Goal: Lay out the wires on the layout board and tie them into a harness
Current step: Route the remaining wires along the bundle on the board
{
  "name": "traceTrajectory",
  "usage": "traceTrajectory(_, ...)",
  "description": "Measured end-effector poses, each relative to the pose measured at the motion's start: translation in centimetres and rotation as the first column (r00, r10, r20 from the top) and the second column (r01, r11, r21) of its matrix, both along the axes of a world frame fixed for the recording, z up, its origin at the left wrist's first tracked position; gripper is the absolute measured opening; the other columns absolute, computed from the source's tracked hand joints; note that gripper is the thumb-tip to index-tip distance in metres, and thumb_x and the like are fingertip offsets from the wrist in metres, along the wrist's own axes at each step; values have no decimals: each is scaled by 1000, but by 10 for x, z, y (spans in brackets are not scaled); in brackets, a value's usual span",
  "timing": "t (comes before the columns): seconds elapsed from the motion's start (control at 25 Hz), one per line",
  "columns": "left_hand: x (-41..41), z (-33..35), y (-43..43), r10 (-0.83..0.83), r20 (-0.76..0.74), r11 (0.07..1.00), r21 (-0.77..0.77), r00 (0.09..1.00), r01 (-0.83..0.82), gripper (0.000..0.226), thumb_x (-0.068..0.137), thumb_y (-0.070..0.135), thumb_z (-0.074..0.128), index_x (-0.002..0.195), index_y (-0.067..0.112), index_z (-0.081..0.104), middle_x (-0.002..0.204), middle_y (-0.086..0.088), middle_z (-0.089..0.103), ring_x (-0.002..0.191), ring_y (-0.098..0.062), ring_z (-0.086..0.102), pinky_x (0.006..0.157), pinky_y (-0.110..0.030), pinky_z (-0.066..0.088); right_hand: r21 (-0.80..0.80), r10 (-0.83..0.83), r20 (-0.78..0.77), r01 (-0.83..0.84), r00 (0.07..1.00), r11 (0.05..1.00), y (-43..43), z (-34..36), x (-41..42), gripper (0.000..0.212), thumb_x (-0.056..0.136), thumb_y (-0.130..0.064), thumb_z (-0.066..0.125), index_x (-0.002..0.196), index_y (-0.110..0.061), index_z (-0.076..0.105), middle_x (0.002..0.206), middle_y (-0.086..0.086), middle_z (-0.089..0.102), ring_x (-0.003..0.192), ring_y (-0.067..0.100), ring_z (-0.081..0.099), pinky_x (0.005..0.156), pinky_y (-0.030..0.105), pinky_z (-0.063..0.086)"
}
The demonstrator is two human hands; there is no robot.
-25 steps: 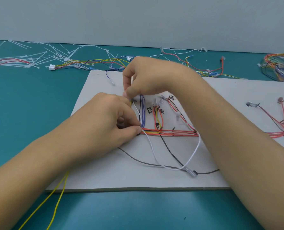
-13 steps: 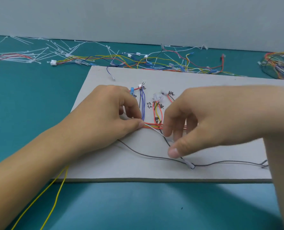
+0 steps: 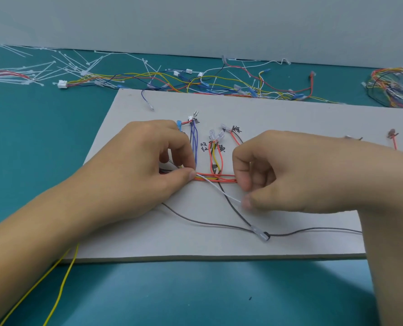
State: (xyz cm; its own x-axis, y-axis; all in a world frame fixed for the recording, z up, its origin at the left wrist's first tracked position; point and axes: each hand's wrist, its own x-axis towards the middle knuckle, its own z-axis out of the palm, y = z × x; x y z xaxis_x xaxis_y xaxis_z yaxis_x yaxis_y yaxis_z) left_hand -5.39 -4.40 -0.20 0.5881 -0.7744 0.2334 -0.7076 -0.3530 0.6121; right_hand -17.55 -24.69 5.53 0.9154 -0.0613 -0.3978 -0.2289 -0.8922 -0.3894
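Brought right hand (image 3: 290, 170) down from upper terminals (image 3: 191, 118), fingers now pinching thin white wire (image 3: 217, 189); pinning red-and-yellow wire bundle (image 3: 217, 178) to flat grey layout board (image 3: 290, 114) with pinched left hand (image 3: 134, 170); routing ongoing, untied

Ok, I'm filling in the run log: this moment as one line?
stage: laying wires | left hand: pinches wire bundle on board | right hand: pinches white wire

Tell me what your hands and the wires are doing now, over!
Left hand pinches wire bundle on layout board. Right hand pinches white wire. Black wire crosses it, loose.
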Motion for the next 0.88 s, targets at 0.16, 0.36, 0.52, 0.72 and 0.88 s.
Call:
traceTrajectory(0.16, 0, 0, 1, -6, -2, 1000, -9, 1000, 6, 7, 81, 32, 76, 76, 31, 70, 82, 12, 61, 83, -10, 58, 67, -33, 52, -2, 5, 21, -5, 1000, 1000, -1, -2, -2, 29, 70, -46, 76, 94, -44, 60, 84, -25, 69, 66, 3, 65, 66, 44, 60)
traceTrajectory(0.36, 1, 0, 1, -4, -4, 1000, -1, 1000, 4, 8, 81, 33, 75, 75, 32, 70, 83, 11, 62, 83, -10, 58, 67, -25, 47, 55, -73, 253, 61, 965, 997, -7, 2, -1, 19, 83, -21, 72, 89, -38, 68, 75, -16, 70, 55, 5, 66, 59, 36, 59)
traceTrajectory(0.52, 1, 0, 1, -7, -16, 1000, 3, 1000, 7, 9, 81, 31, 76, 74, 31, 70, 83, 9, 63, 82, -11, 58, 66, -20, 44, 65, -157, 405, 143, 901, 988, -12, 9, -3, 10, 80, -28, 80, 77, -33, 71, 70, -16, 70, 44, 2, 57, 45, 12, 42)
traceTrajectory(0.72, 0, 1, 0, -1, -29, 1000, -4, 1000, 1, 8, 80, 31, 76, 74, 30, 71, 81, 10, 63, 80, -11, 59, 68, -29, 49, -106, -147, 116, 160, 982, 982, -17, 6, -2, 9, 87, -35, 75, 79, -39, 72, 66, -16, 71, 47, -1, 59, 52, 24, 46)
traceTrajectory(0.88, -1, 2, 1, -5, -45, 1000, -11, 999, 4, 9, 79, 30, 76, 73, 31, 70, 80, 9, 63, 79, -12, 59, 69, -29, 47, -70, -231, 32, 233, 972, 970, -23, 3, -1, 15, 90, -26, 73, 77, -32, 72, 58, -5, 71, 39, 7, 61, 41, 20, 46)
